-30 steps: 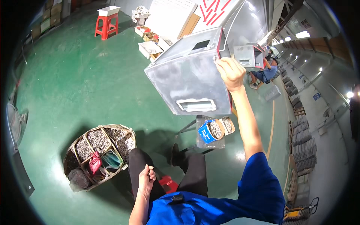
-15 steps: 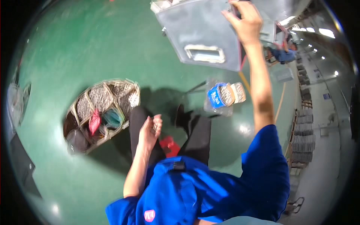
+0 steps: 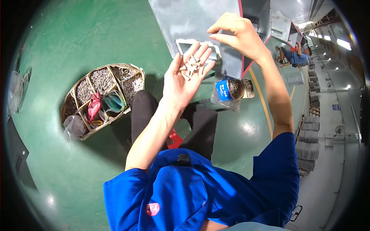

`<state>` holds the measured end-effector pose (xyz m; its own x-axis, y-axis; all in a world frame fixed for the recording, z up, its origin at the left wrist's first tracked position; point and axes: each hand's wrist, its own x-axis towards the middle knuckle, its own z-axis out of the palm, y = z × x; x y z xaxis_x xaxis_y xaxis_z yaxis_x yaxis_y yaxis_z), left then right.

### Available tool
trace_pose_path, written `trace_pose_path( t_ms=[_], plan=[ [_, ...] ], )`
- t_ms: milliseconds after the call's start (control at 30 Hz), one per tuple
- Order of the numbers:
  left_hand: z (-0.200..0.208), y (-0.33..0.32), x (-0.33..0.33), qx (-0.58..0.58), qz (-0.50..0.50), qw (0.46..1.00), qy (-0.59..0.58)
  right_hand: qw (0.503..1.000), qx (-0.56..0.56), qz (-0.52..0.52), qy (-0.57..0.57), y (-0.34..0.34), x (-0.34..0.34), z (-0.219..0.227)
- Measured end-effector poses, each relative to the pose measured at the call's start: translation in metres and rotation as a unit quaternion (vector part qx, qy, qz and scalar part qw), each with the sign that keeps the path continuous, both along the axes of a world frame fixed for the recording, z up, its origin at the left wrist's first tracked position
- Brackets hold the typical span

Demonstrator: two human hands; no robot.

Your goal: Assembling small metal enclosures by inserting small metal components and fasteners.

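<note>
My left hand (image 3: 179, 86) is held palm up, fingers slightly curled and apart, carrying several small white pieces (image 3: 191, 66) in its palm. Beyond it stands a grey box-like cabinet (image 3: 194, 19) with red edges and a rectangular opening in its near face. My right hand (image 3: 243, 36) hovers in front of this cabinet. Its thumb and forefinger point left with a narrow gap between them, and nothing shows there. Left of my knees lies a divided tray (image 3: 89, 103) whose compartments hold small pale and grey pieces, a pink bundle (image 3: 94, 107) and a teal bundle (image 3: 113, 102).
A blue container (image 3: 222, 90) of small pieces stands below the cabinet, beside a second small open box (image 3: 248, 88). Farther right, a person in blue (image 3: 295, 57) sits by other grey cabinets. Grey stacks (image 3: 307, 153) line the right side.
My left hand has risen from my lap toward the cabinet and unfolded, showing the white pieces. My right hand has come down and left from the cabinet's upper edge.
</note>
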<state>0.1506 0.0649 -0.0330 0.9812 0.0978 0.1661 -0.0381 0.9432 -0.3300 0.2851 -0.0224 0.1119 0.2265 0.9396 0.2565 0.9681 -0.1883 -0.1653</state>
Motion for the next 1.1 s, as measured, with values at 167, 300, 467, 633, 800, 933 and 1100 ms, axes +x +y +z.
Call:
trace_pose_path(
  t_ms=[167, 300, 467, 633, 800, 933, 1100],
  plan=[
    [0.013, 0.001, -0.010, -0.010, 0.034, 0.998, 0.044, 0.988, -0.064, 0.124, -0.061, 0.009, -0.035, 0.014],
    [0.016, 0.008, -0.026, -0.038, 0.063, 0.997, -0.026, 0.970, -0.094, 0.210, -0.080, 0.015, -0.065, 0.013],
    [0.027, 0.016, -0.058, -0.056, 0.081, 0.994, -0.043, 0.963, -0.094, 0.225, -0.111, 0.029, -0.098, 0.004],
    [0.027, 0.019, -0.071, -0.015, 0.109, 0.994, 0.009, 0.942, -0.138, 0.273, -0.139, 0.045, -0.108, 0.005],
    [0.011, 0.024, -0.066, -0.096, 0.103, 0.987, -0.073, 0.939, -0.128, 0.280, -0.153, 0.070, -0.114, 0.043],
    [0.031, 0.027, -0.066, -0.047, 0.120, 0.991, 0.037, 0.951, 0.033, 0.197, -0.237, 0.104, -0.071, 0.105],
    [0.024, 0.021, -0.059, -0.020, 0.101, 0.993, 0.053, 0.939, -0.093, 0.104, -0.315, 0.141, -0.049, 0.134]
  ],
)
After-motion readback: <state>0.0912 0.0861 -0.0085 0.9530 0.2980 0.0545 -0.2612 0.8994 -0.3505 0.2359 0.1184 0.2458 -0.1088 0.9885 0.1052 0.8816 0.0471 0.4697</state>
